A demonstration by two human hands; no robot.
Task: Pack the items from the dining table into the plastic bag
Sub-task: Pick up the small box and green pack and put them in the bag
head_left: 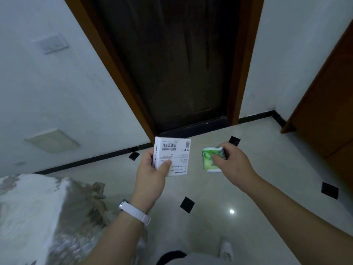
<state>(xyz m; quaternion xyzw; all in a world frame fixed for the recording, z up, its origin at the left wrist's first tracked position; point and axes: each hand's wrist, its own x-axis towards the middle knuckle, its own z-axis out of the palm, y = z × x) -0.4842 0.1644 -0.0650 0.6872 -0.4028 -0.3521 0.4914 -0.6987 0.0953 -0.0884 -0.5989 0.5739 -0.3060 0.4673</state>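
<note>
My left hand [150,175] grips a small white box [174,152] with a barcode label, thumb across its printed face, held upright in front of me. My right hand [235,161] holds a green and white tissue pack [211,159], fingers curled round its right side. Both items hang in the air above the floor, about a hand's width apart. No plastic bag is in view. A white watch strap sits on my left wrist.
A table corner under a white and brown patterned cloth [38,213] fills the lower left. A dark wooden door [177,64] stands ahead and another brown door [328,111] at the right. Glossy floor tiles [210,197] with black squares lie below.
</note>
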